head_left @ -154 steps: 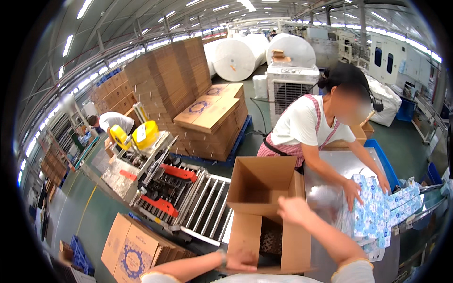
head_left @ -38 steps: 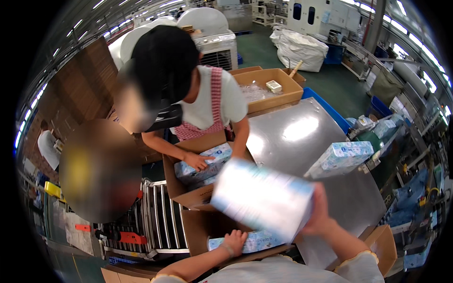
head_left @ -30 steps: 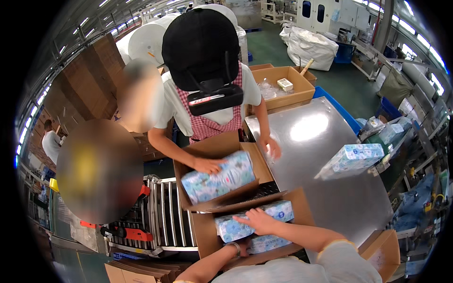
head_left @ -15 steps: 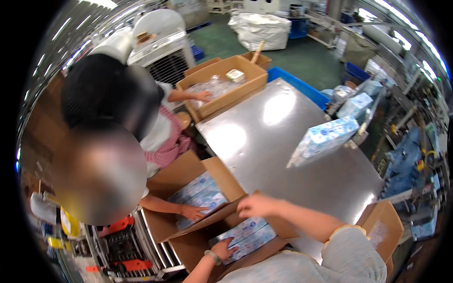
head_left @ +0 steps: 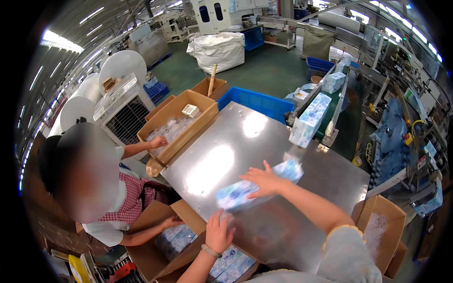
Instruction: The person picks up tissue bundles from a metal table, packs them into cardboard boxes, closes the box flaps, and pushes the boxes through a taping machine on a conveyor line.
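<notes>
A long blue-and-white film-wrapped pack (head_left: 232, 195), somewhat blurred, lies across the metal table in front of me. My right hand (head_left: 265, 182) is over its middle, fingers spread, not wrapped around it. My left hand (head_left: 219, 232), a bracelet on its wrist, is raised just short of the pack's left end with its fingers apart and nothing in them. Below that hand, similar packs (head_left: 231, 263) lie side by side in an open carton, partly hidden by my arm.
A conveyor (head_left: 333, 115) brings more packs to the far right table edge (head_left: 325, 150). To the left, a co-worker's hand (head_left: 172, 221) reaches into another carton (head_left: 141, 252). A carton of clear film (head_left: 177, 129) and a blue crate (head_left: 257, 104) border the table's far side.
My left hand has risen out of the near carton. My right hand has moved forward onto a pack on the table. The view has swung right, and another pack now shows at the conveyor's end.
</notes>
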